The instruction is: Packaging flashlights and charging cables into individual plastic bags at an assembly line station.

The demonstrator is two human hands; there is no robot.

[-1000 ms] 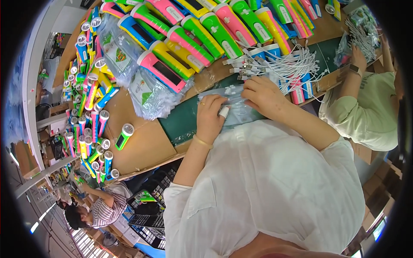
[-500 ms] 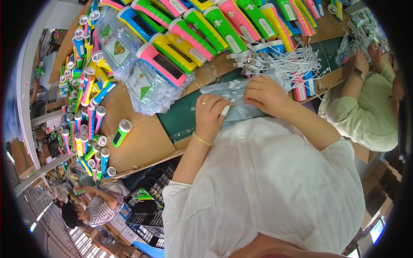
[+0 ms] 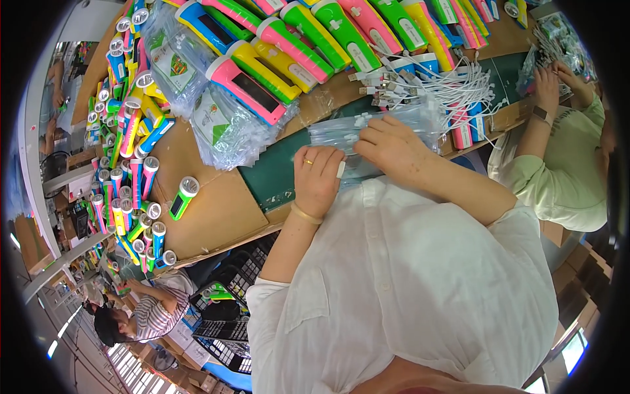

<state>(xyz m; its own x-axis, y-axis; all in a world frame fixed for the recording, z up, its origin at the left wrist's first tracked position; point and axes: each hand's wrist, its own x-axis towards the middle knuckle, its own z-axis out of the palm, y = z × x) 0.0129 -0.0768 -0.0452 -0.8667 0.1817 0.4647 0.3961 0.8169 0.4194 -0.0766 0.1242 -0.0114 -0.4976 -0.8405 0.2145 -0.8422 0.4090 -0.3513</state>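
My left hand has its fingers curled at the near edge of the green table strip, with a ring and a small white piece at its index fingertip. It grips the edge of a clear plastic bag. To its right my right hand bends over the same bag, its fingers pinched and partly hidden. More clear bags with white slider tabs lie flat just beyond both hands. A bundle of white charging cables rests to the right of these bags.
Rows of colourful flashlights cover the far side, and many more stand at left. Printed clear bags are piled nearby. One green-white flashlight lies on cardboard. A co-worker's arm is at right; black crates stand below left.
My right hand has shifted a little left, closer to my left hand, which has moved slightly left. The view has moved slightly. At right, the co-worker's hands have moved.
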